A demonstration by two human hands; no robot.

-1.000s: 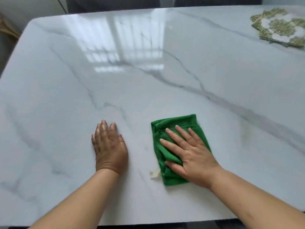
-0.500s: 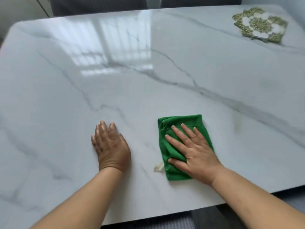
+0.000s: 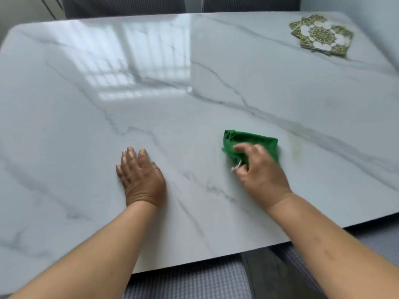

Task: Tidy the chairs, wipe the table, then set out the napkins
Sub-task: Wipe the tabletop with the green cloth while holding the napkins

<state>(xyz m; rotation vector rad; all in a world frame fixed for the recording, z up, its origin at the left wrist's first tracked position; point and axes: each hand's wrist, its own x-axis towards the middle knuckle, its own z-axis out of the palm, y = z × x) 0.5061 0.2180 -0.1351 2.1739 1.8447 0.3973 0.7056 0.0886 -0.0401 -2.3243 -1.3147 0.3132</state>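
While the left hand (image 3: 141,178) lies flat on the marble-look table (image 3: 64,130), palm down, fingers spread a little and gripping nothing, the right hand (image 3: 260,171) is on the green cloth (image 3: 251,142), a bit to its right on the near half of the tabletop. That right hand is motion-blurred, so here's the fair caveat: the fingers look curled down into the fabric, bunching it, but I cannot tell whether they have really pinched it or are only pressing on it. The cloth is crumpled, not laid out square; its long axis runs roughly left to right across the table, with one rumpled corner pointing to the far left and the other end tucked under the knuckles. A small pale tag (image 3: 235,167) pokes out at its near edge, just beside the thumb.

Well apart from all this, up in the far right corner, sits the stack of napkins (image 3: 321,36), green and white patterned, fanned so the corners stick out in several directions. A faint yellowish smear (image 3: 297,147) shows on the surface just right of the cloth. Window light glares off the far left of the tabletop. Beyond the far edge, two dark chair backs (image 3: 129,5) stand side by side, close to the table.
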